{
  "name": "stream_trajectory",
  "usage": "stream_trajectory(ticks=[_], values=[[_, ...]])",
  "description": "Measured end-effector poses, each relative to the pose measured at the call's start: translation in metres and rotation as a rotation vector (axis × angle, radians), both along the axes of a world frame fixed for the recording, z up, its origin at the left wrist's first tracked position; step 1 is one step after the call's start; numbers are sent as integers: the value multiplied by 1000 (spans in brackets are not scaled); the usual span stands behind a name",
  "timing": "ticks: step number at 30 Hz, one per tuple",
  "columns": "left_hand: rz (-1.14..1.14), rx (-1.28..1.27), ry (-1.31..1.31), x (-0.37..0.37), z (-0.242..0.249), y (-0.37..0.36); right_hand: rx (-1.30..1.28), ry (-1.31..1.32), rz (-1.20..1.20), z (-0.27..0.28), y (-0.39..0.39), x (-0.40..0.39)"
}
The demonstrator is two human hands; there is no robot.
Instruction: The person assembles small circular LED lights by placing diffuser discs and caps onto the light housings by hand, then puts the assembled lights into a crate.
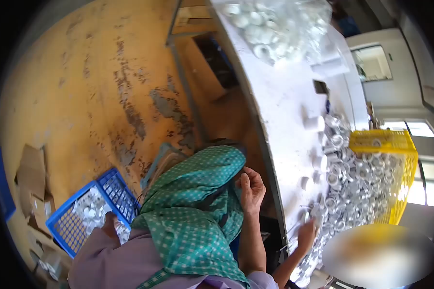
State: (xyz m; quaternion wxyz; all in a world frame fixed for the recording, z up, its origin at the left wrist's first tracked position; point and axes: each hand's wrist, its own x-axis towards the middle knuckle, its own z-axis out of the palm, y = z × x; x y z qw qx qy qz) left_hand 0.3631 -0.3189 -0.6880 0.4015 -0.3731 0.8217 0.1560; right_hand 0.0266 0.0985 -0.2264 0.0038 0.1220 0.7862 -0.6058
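Observation:
My left hand reaches down into a blue plastic crate on the floor beside me, among small white plastic parts. The fingers of that hand are hidden. Above the edge of my lap, near the table's side, my right hand is closed, thumb against curled fingers. Whatever it may hold is too small to make out. A green checked apron covers my lap.
White ring-shaped parts spill from a tipped yellow crate across the white table. Another person's hand is among them. A clear bag of white parts lies at the far end. Cardboard stands on the floor.

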Motion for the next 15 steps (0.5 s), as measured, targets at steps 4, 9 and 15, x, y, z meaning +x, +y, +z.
stream_trajectory(ticks=[4,9,15], values=[[-126,77,56,-44,14,-5,-1,100,-198,5,36,11],[-250,115,107,-71,34,-26,33,113,-304,11,64,31],[-420,131,152,-98,95,-62,131,189,-425,9,77,66]])
